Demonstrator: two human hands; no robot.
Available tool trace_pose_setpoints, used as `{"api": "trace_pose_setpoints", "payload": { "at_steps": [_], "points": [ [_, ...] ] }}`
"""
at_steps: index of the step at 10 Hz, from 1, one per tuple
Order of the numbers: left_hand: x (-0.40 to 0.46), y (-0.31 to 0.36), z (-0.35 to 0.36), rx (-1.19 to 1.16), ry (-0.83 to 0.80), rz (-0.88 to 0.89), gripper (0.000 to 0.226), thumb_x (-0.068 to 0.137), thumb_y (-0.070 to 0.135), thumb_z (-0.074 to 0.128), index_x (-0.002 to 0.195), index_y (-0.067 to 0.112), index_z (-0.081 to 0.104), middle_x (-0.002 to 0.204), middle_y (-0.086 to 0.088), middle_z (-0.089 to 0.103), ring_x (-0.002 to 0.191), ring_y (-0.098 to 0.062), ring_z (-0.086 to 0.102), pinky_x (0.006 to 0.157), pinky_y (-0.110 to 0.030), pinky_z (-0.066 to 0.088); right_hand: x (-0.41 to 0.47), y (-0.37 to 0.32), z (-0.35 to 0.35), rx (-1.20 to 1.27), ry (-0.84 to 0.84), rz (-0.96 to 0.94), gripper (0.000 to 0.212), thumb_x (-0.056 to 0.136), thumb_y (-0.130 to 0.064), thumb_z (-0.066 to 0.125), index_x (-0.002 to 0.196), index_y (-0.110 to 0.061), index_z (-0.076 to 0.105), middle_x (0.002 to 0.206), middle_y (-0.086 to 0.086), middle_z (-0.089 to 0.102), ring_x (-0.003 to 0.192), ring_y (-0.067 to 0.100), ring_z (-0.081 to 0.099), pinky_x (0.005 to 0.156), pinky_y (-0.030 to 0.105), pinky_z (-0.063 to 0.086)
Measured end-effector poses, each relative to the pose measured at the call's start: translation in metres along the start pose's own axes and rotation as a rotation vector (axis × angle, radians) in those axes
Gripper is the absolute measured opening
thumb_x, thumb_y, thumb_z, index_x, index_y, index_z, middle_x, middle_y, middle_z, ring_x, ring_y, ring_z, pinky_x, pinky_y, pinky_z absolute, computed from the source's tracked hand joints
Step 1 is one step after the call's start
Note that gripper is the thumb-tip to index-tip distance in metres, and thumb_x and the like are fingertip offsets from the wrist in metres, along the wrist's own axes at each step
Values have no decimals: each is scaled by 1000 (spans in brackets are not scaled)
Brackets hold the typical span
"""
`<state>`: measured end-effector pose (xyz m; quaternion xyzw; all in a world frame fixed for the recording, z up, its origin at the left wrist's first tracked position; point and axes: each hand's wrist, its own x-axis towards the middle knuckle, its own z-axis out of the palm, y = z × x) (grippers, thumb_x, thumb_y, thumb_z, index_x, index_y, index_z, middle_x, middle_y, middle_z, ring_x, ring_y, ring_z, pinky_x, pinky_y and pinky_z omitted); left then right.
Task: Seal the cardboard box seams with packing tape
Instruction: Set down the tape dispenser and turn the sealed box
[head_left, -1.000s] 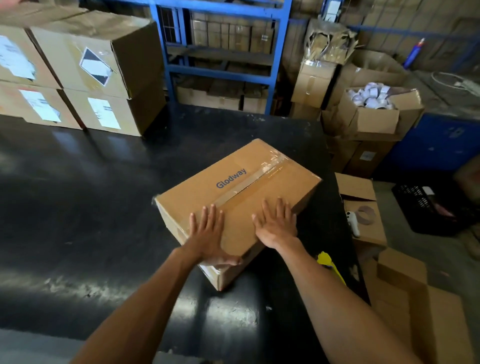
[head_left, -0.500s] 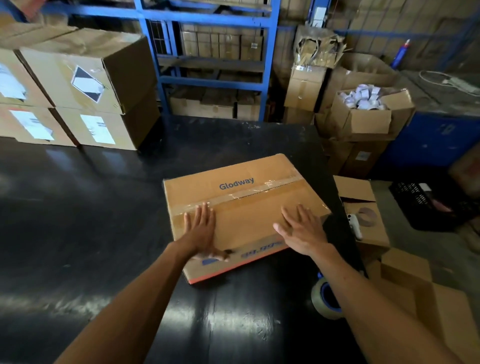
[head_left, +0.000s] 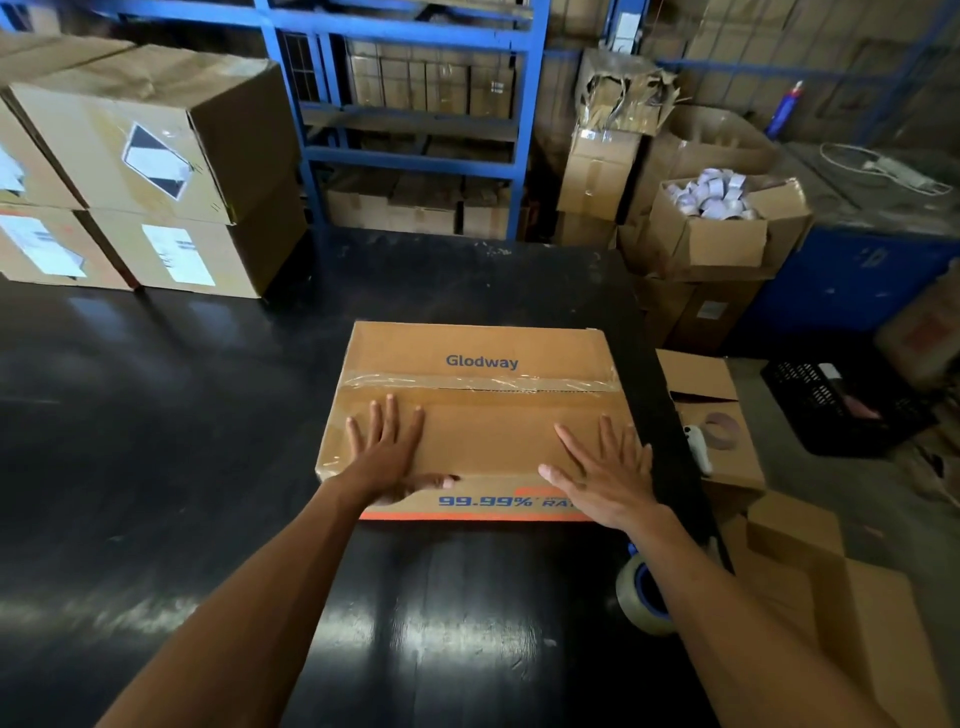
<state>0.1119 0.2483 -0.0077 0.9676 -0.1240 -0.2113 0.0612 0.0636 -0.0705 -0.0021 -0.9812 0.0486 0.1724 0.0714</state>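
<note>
A brown cardboard box (head_left: 483, 431) printed "Glodway" lies flat on the black table (head_left: 156, 441), square to me. Clear packing tape (head_left: 478, 383) runs along its top centre seam from left to right. My left hand (head_left: 387, 452) lies flat on the near left part of the lid, thumb hooked over the front edge. My right hand (head_left: 605, 475) rests spread on the near right corner. A roll of clear tape with a blue core (head_left: 641, 592) stands at the table's right edge, partly behind my right forearm.
Stacked labelled cartons (head_left: 150, 171) fill the table's far left. Blue shelving (head_left: 415, 119) stands behind. To the right, below table level, are open cartons (head_left: 711, 228), a box with a tape dispenser (head_left: 698, 447) and a black crate (head_left: 841, 405).
The box has turned clockwise from a diagonal pose until square to me and slid nearer the right edge. Both hands stayed flat on its lid and spread further apart.
</note>
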Motion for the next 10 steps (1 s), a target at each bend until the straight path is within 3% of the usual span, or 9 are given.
{"api": "trace_pose_setpoints", "payload": {
  "at_steps": [4,8,9,10],
  "points": [
    [8,-6,0,52,33,72,123,78,87,42,154,19,-27,156,-22,-39,142,-40,-36,114,-64,-20,-11,-4,9,61,8,43,81,72,-94,8,139,-61,-24,157,6,-36,139,36,-38,111,63,-18],
    [6,-5,8,54,45,26,129,64,95,28,155,21,-26,158,-20,-36,144,-38,-35,116,-65,-17,-7,0,3,67,-60,9,86,68,-97,10,139,-62,-22,154,4,-41,137,36,-41,111,63,-18],
    [7,-7,4,20,53,37,135,55,103,14,156,21,-24,159,-20,-34,145,-40,-32,117,-65,-15,-5,1,-5,121,-85,-13,85,72,-94,15,142,-60,-20,154,3,-41,137,34,-41,111,61,-20],
    [-13,-4,23,-110,268,53,137,59,104,13,161,14,-5,165,-22,-15,151,-36,-21,119,-62,-12,-24,11,8,132,169,-104,79,85,-82,23,150,-51,-8,160,4,-29,142,27,-35,114,59,-16]
  ]
}}
